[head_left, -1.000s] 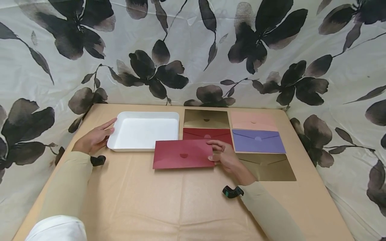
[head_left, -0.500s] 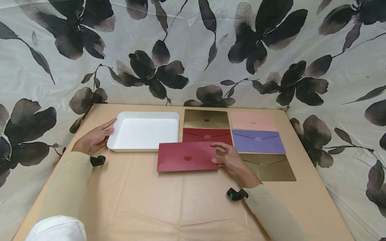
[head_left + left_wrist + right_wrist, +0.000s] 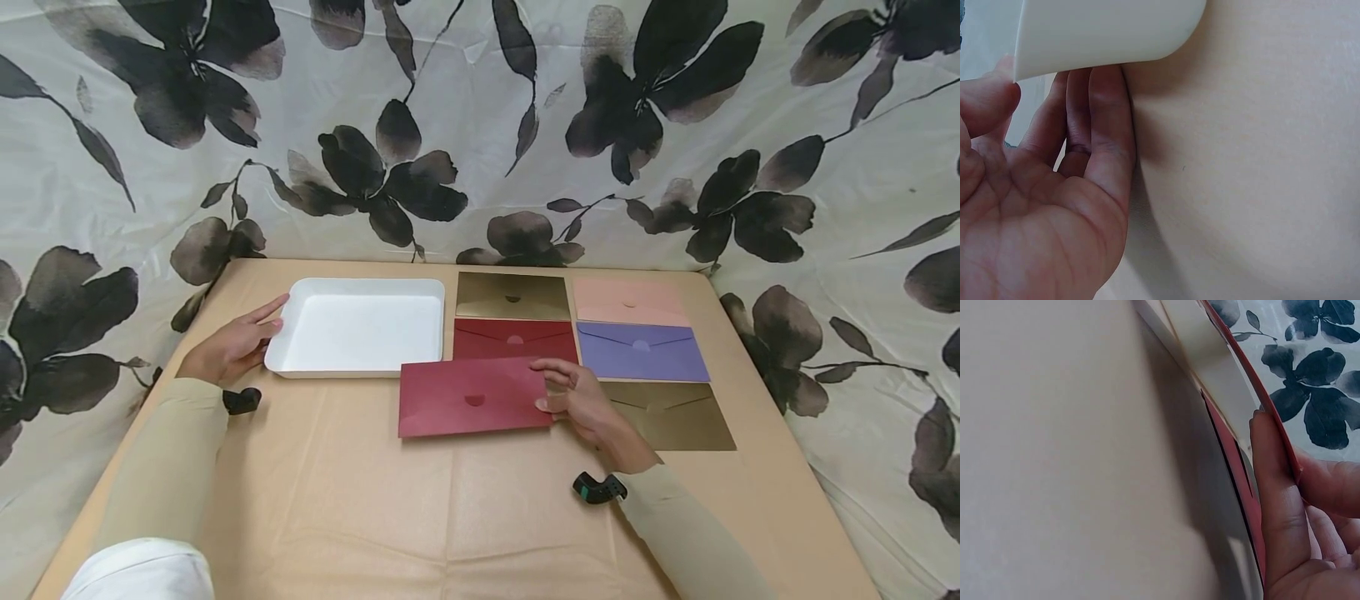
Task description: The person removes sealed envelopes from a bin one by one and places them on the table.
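Observation:
My right hand (image 3: 581, 404) pinches a dark red envelope (image 3: 468, 398) at its right end, thumb on the near face, fingers behind. In the right wrist view, the held envelope (image 3: 1254, 372) appears edge-on between thumb and fingers, raised above the table. It overlaps the tray's front right corner and another red envelope (image 3: 480, 333) in the head view. At the left, my left hand (image 3: 232, 346) touches the side of a white tray (image 3: 352, 372). In the left wrist view its fingers (image 3: 1107, 119) lie fairly straight against the tray wall (image 3: 1104, 37), the thumb by the rim.
Right of the tray lie a gold envelope (image 3: 487, 292), a pink envelope (image 3: 630, 296), a purple envelope (image 3: 637, 354) and a second gold envelope (image 3: 675, 421). A tan cover lies over the table (image 3: 375, 517). Floral cloth (image 3: 480, 108) hangs behind its far edge.
My right hand has drawn the held red envelope to the right and toward me, uncovering more of the red envelope behind it. The left hand and tray have stayed in place.

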Tool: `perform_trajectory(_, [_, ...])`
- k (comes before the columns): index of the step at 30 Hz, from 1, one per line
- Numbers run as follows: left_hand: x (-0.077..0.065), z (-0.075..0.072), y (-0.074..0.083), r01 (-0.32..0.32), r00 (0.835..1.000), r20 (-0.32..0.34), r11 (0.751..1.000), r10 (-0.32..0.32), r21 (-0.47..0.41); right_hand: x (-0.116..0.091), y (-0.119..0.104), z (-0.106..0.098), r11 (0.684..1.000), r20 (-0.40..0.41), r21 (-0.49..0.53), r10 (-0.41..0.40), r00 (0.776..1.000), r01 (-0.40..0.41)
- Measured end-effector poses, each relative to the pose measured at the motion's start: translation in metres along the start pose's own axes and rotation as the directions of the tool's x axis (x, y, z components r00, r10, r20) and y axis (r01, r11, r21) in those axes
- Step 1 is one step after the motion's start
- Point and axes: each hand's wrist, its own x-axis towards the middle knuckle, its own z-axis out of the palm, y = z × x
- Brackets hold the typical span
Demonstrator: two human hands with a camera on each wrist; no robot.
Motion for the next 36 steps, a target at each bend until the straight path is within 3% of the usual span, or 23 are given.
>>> perform_trajectory(22, [-0.001, 0.002, 0.004, 0.022, 1.000, 0.006, 0.999, -0.022, -0.034, -0.013, 0.005, -0.022, 1.000, 0.013, -0.018, -0.012, 1.000, 0.012])
perform_trajectory(36, [-0.002, -0.001, 0.000, -0.018, 1.000, -0.009, 0.997, 0.018, 0.070, -0.020, 0.007, -0.031, 1.000, 0.013, -0.009, -0.009, 1.000, 0.009])
